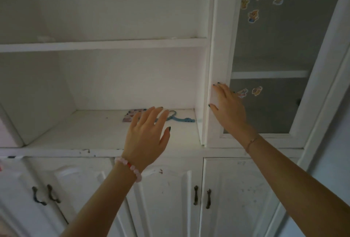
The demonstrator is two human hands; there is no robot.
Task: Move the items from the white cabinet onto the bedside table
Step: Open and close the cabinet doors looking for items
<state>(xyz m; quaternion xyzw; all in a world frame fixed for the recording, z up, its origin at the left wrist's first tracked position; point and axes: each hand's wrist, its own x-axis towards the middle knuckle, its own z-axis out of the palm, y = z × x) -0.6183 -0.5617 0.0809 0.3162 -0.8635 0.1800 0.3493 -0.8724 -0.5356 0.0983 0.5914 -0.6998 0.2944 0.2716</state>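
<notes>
The white cabinet (106, 44) stands in front of me with its upper left compartment open. On the lower shelf (79, 130) lie a small patterned flat item (130, 116) and a blue looped object (181, 119), both partly hidden behind my left hand (147, 136). That hand reaches over the shelf with its fingers straight and spread, holding nothing. My right hand (229, 108) rests with flat fingers on the frame of the glass door (221, 66). The bedside table is out of view.
The glass door (274, 47) at the right carries several cartoon stickers. Below the shelf are closed white doors with dark handles (202, 197). The upper shelf (104, 28) looks bare. A pale object (7, 128) shows at the left edge.
</notes>
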